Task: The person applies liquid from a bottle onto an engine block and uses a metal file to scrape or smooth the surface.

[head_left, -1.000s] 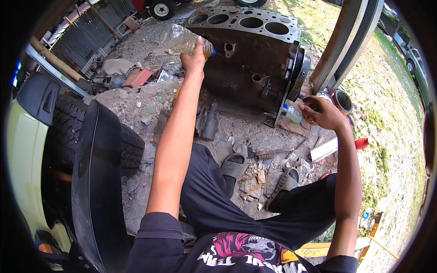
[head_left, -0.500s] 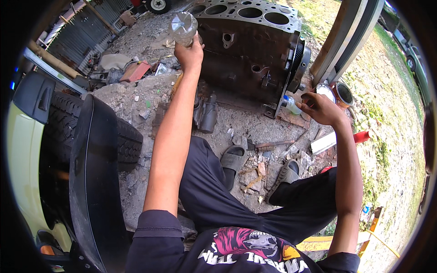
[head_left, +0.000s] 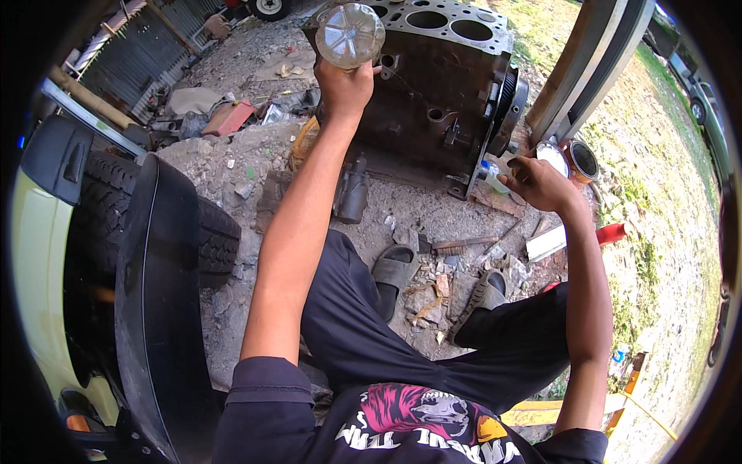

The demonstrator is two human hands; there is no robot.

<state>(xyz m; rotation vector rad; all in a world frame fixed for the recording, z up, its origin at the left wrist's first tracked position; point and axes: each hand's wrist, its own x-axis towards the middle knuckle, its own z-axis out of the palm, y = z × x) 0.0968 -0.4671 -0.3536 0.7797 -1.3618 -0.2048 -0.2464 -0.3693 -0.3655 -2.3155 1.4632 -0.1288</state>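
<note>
My left hand point(head_left: 345, 94) grips a clear plastic bottle point(head_left: 350, 36), tilted so that its ridged base faces me. The bottle is in front of the engine block point(head_left: 417, 85), over its upper left part; its neck is hidden. On the right, my right hand point(head_left: 547, 184) has its fingers curled in; whatever they hold, if anything, is hidden. Just left of these fingers stands a small clear bottle point(head_left: 495, 179) with a blue part, by the block's lower right corner. Large round cylinder bores open in the block's top face.
Two tins point(head_left: 581, 160) stand beside a metal post point(head_left: 581, 69). A wire brush point(head_left: 456, 246) lies on the rubble ground near my sandals. A dark cylindrical part point(head_left: 352, 197) sits before the block. Left is a vehicle's tyre point(head_left: 104, 193) and black bumper point(head_left: 158, 309).
My left hand has moved right with the clear bottle, whose base now looks larger and faces me more. My right hand has barely moved, staying beside the small bottle.
</note>
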